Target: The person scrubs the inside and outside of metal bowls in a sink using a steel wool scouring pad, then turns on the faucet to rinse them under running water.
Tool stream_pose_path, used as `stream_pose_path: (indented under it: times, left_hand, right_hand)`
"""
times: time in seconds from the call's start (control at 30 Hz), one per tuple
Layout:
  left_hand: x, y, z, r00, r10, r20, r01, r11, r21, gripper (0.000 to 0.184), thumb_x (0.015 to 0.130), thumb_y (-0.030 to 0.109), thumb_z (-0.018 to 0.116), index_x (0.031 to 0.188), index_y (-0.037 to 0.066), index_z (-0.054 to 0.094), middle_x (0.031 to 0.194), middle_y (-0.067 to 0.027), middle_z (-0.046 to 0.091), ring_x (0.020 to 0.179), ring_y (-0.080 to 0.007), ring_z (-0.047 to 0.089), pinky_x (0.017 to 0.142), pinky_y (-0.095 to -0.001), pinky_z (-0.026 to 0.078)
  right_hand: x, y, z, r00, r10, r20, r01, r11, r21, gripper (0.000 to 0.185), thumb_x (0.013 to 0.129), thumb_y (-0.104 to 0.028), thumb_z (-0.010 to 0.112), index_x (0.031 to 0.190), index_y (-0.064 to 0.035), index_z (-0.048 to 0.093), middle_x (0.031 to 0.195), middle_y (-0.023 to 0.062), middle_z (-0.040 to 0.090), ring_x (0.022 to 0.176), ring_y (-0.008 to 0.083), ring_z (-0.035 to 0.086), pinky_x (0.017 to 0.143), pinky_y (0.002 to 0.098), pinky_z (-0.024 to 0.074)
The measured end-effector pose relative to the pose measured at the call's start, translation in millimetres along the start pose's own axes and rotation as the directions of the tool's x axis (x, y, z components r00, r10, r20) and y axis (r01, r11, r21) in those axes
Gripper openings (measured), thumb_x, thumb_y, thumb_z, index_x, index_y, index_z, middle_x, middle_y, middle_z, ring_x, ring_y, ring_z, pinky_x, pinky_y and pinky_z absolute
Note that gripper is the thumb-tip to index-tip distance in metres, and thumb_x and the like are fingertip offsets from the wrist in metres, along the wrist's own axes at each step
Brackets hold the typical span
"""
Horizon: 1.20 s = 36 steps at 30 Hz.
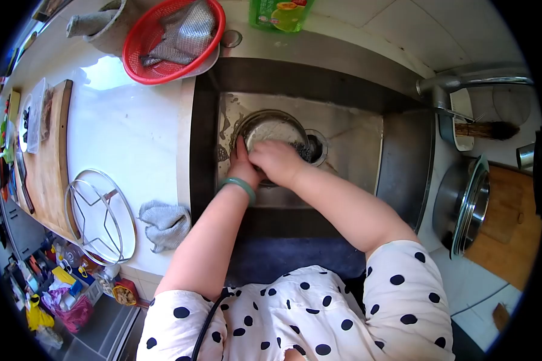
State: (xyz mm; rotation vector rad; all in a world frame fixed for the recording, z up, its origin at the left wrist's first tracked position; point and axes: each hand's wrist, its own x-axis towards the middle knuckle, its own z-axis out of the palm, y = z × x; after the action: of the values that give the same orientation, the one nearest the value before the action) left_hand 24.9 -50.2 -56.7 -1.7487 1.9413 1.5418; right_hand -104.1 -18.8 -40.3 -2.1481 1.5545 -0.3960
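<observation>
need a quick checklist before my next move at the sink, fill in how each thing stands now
1. Left hand at the rim of the round metal dish: ok.
2. Right hand grip: cannot tell; its fingertips are hidden.
3. Drain fully uncovered: not ok; in this view the dish's edge overlaps it.
4. Bangle off the wrist: not ok; it is on the left one.
5. Cloth handy: ok, bunched on the counter to the left.
6. Faucet shut off: cannot tell; its outlet is out of sight.

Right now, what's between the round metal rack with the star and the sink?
A crumpled gray cloth lies there, on the white counter beside the sink, as the head view shows.
</observation>
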Motion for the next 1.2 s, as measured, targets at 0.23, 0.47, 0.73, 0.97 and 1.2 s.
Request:
stream_pose_path:
  times: [0.23, 0.47, 0.73, 0.97, 1.2]
  left_hand:
    - [-4.7, 4.5, -6.5, 0.997, -0.065, 0.044, 0.063, 0.998, 0.026, 0.119, 0.057, 0.021, 0.082, 0.141, 0.011, -0.003, 0.139, -0.0248, 0.023, 0.127, -0.0355, 0.030, 0.104, -0.0372, 0.030]
    - [0.5, -1.2, -2.2, 0.998, -0.052, 0.029, 0.051, 0.998, 0.028, 0.121, 0.056, 0.022, 0.083, 0.141, 0.009, -0.002, 0.139, -0.0256, 0.023, 0.126, -0.0348, 0.033, 0.104, -0.0356, 0.030]
    - [-17.3, 22.8, -9.7, 0.972, 0.233, -0.021, -0.201, 0.876, 0.438, 0.106, 0.061, 0.024, 0.079, 0.141, 0.010, 0.011, 0.143, -0.0197, 0.015, 0.132, -0.0347, 0.020, 0.106, -0.0381, 0.026]
    - [-13.3, 39.9, -11.4, 0.921, 0.346, 0.177, -0.380, 0.706, 0.597, 0.101, 0.063, 0.028, 0.076, 0.141, 0.011, 0.014, 0.146, -0.0169, 0.009, 0.134, -0.0354, 0.011, 0.108, -0.0390, 0.021]
    - [-12.2, 45.4, -7.8, 0.944, 0.274, 0.186, -0.328, 0.703, 0.631, 0.105, 0.062, 0.031, 0.077, 0.141, 0.009, 0.011, 0.147, -0.0173, 0.007, 0.134, -0.0366, 0.010, 0.109, -0.0384, 0.020]
  right_hand:
    - [8.9, -3.5, -2.9, 0.990, 0.135, 0.047, -0.133, 0.991, -0.028, 0.013, 0.075, -0.015, 0.049, 0.076, -0.0093, 0.060, 0.084, 0.0103, 0.056, 0.086, 0.0287, 0.056, 0.074, 0.0401, 0.0462]
    - [25.8, 24.2, -5.0, 0.935, 0.313, -0.168, -0.318, 0.948, -0.006, 0.010, 0.074, -0.015, 0.051, 0.075, -0.0072, 0.057, 0.082, 0.0137, 0.053, 0.083, 0.0321, 0.054, 0.070, 0.0421, 0.0439]
    - [-101.0, 24.4, -8.5, 0.969, 0.240, -0.065, -0.241, 0.970, -0.015, 0.008, 0.073, -0.009, 0.054, 0.081, -0.0109, 0.056, 0.085, 0.0081, 0.051, 0.084, 0.0290, 0.052, 0.070, 0.0382, 0.0450]
    - [-97.3, 28.2, 1.2, 0.937, 0.270, -0.220, -0.266, 0.963, 0.049, 0.006, 0.076, -0.014, 0.056, 0.081, -0.0110, 0.057, 0.084, 0.0084, 0.053, 0.084, 0.0291, 0.053, 0.071, 0.0373, 0.0452]
    - [-43.5, 52.9, -11.2, 0.824, 0.500, -0.267, -0.484, 0.866, 0.129, 0.006, 0.074, -0.008, 0.061, 0.079, -0.0082, 0.059, 0.083, 0.0105, 0.052, 0.079, 0.0308, 0.054, 0.068, 0.0389, 0.0454]
